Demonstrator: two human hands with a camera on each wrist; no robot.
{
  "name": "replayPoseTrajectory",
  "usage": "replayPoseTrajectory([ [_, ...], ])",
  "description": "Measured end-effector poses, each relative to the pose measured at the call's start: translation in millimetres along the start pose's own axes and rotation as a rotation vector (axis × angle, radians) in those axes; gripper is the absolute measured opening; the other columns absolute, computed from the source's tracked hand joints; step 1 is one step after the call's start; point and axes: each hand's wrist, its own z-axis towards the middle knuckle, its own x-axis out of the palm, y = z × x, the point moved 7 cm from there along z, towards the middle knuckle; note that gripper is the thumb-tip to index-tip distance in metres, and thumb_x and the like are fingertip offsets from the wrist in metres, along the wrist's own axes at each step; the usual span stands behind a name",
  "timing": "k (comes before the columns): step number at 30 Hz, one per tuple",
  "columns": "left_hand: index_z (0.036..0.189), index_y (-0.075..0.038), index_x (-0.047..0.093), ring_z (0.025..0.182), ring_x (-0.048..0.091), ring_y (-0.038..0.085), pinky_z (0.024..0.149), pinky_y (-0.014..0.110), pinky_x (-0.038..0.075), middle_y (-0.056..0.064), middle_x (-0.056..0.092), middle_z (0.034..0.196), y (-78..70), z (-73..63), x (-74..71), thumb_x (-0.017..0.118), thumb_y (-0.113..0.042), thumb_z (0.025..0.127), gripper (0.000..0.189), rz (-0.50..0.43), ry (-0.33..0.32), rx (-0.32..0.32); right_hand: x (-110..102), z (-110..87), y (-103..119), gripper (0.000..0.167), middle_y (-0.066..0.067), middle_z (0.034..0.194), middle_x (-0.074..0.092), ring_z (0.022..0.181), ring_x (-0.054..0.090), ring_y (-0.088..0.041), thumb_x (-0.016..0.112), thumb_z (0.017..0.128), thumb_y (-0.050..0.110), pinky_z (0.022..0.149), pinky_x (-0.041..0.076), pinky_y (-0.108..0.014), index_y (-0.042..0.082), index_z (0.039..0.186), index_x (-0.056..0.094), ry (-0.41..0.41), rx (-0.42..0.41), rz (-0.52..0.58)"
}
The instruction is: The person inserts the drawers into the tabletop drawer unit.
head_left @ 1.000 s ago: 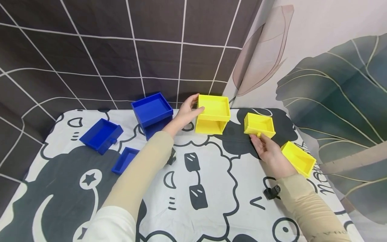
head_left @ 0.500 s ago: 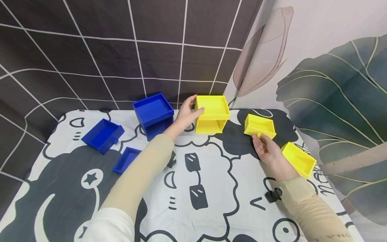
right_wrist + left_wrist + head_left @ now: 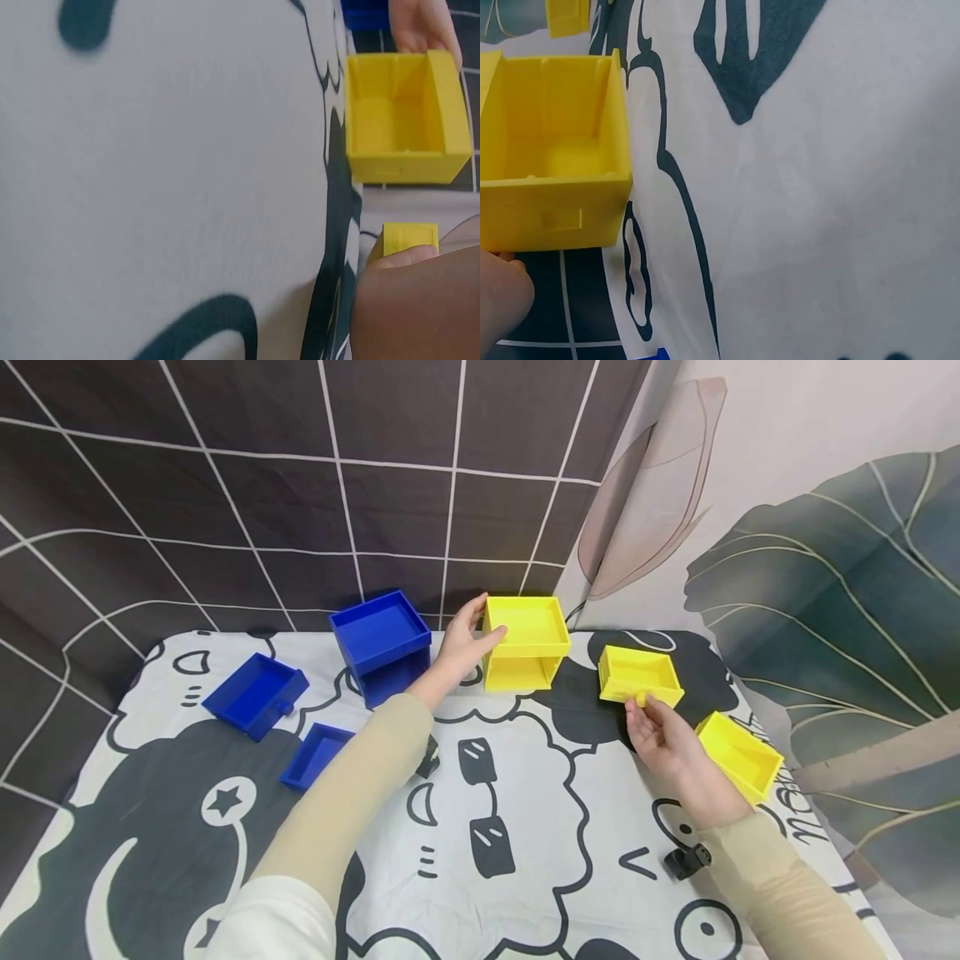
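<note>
A small yellow cabinet [image 3: 527,643] with a tray-like top and an open front compartment stands at the back middle. My left hand [image 3: 467,643] holds its left side, thumb over the top edge and fingers toward the back. In the left wrist view the cabinet's [image 3: 555,214] hollow front shows beside the hand. At the right, my right hand [image 3: 667,739] pinches the front knob of a yellow drawer [image 3: 640,674]. The drawer is apart from the cabinet. Most of that drawer is hidden behind the hand in the right wrist view. A second yellow drawer [image 3: 738,756] lies beside the right wrist.
Left of the yellow cabinet stands a blue cabinet [image 3: 382,639] with an open front. Two blue drawers, one larger [image 3: 255,695] and one smaller [image 3: 317,756], lie farther left. A patterned cloth [image 3: 525,827] covers the table, with a dark gridded backdrop [image 3: 390,510] behind.
My right hand has shifted the yellow drawer slightly left and toward me, turning it a little. The left hand and the yellow cabinet stay nearly still.
</note>
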Motion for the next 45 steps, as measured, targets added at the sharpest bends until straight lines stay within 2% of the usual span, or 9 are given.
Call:
replayPoseTrajectory([
  [9,0.165,-0.007,0.035,0.159,0.038,0.027,0.136,0.034,0.026,0.013,0.04,0.17,1.1,-1.9,0.3,0.068,-0.005,0.103,0.071,-0.043,-0.015,0.014,3,-15.3,-19,0.011,-0.009,0.094,0.077,0.089,0.077,-0.017,0.07,0.104,0.019,0.095,0.063,-0.02,0.009,0.106,0.066,0.017,0.029,-0.02],
  [20,0.165,-0.006,0.035,0.16,0.037,0.027,0.136,0.034,0.025,0.014,0.039,0.171,1.6,-0.5,4.3,0.065,-0.003,0.104,0.069,-0.096,-0.024,0.02,8,-31.3,-44,0.021,-0.008,0.094,0.08,0.087,0.078,-0.015,0.061,0.108,0.022,0.087,0.065,-0.021,0.006,0.098,0.07,0.094,0.047,-0.168],
  [37,0.165,-0.005,0.034,0.162,0.033,0.027,0.136,0.034,0.026,0.014,0.036,0.172,3.9,0.7,6.5,0.065,-0.001,0.103,0.07,-0.139,-0.039,0.005,15,-35.0,-83,0.031,-0.005,0.095,0.081,0.087,0.077,-0.01,0.048,0.113,0.021,0.084,0.063,-0.017,0.006,0.099,0.071,0.156,0.082,-0.333],
  [45,0.165,-0.004,0.033,0.162,0.032,0.027,0.136,0.034,0.025,0.014,0.034,0.173,4.2,0.2,6.4,0.063,0.0,0.104,0.068,-0.136,-0.04,0.007,22,-29.1,-104,0.028,-0.005,0.092,0.08,0.087,0.078,-0.01,0.05,0.113,0.02,0.086,0.063,-0.017,0.008,0.099,0.07,0.136,0.1,-0.371],
])
